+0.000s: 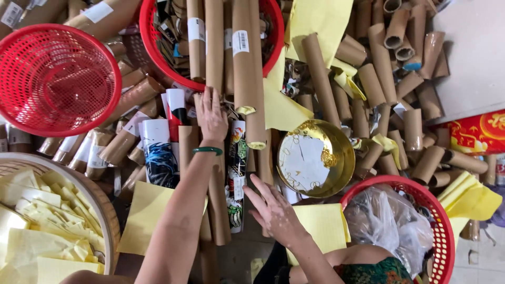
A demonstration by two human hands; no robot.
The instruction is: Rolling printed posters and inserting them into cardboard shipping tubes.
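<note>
The long brown cardboard tube (214, 52) under the left hand's fingertips lies lengthwise, its far end resting inside a red basket, its near end beneath the grip. Just right of that grip lies a printed roll (236, 173) with a dark bird-like pattern on white, pointing back toward the right hand's spread fingers, which hover just off its near end. Left of the grip sits a blue-and-white patterned roll (158, 155).

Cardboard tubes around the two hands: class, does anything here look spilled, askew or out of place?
Yes. Brown cardboard tubes lie heaped at all angles across the work area, not stacked. Long tubes stick out over the rim of a red basket. Yellow paper sheets lie loose among them. The left hand rests on the pile; the right hand hovers open.
</note>
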